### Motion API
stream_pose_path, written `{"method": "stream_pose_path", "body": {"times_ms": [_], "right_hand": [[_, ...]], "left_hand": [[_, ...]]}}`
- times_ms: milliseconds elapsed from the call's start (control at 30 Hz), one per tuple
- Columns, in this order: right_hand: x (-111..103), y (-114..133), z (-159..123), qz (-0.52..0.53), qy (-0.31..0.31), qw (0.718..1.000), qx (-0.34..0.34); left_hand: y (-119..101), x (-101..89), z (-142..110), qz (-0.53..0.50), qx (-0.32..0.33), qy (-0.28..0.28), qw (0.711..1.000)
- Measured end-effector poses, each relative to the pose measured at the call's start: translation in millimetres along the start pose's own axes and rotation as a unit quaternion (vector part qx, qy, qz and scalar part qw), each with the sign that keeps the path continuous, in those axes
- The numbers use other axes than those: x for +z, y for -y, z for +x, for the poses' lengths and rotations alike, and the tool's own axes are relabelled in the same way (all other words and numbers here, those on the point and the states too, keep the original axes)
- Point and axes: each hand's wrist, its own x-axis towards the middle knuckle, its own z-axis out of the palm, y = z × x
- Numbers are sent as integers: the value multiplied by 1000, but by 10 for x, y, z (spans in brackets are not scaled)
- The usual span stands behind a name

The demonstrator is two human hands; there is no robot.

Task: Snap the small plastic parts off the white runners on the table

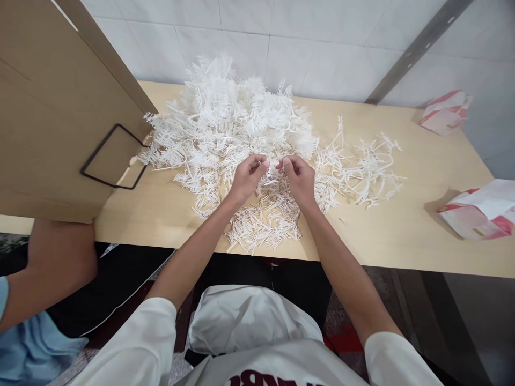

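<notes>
Both hands are held close together over the heap, fingers pinched. My left hand point(250, 176) grips a small white plastic piece between thumb and fingertips. Opposite it, my right hand point(296, 177) pinches white plastic as well; whether it is the same piece is too small to tell. Behind them rises a big pile of white branched plastic pieces point(241, 115). Loose short white sticks point(263, 228) lie spread on the table below my hands. To the right is a smaller group of bare branched white stems point(368, 169).
A cardboard panel point(60, 107) stands at the left, with a black wire stand point(110, 185) at its lower edge. Another person's arm point(64, 262) is beyond it. Two red-and-white paper bags, one near point(483, 212) and one far point(446, 111), sit right on the wooden table point(402, 236). A tiled wall closes the back.
</notes>
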Motion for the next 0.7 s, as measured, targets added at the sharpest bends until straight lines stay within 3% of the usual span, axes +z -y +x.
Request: {"method": "stream_pose_path", "body": {"times_ms": [333, 533, 700], "right_hand": [[16, 51, -49, -122, 121, 983, -67], [-2, 79, -62, -96, 183, 978, 23], [-30, 101, -54, -112, 191, 975, 8]], "left_hand": [[-2, -32, -32, 137, 52, -8, 989], [-12, -49, -34, 143, 61, 55, 986], [-11, -28, -57, 163, 63, 72, 982]]}}
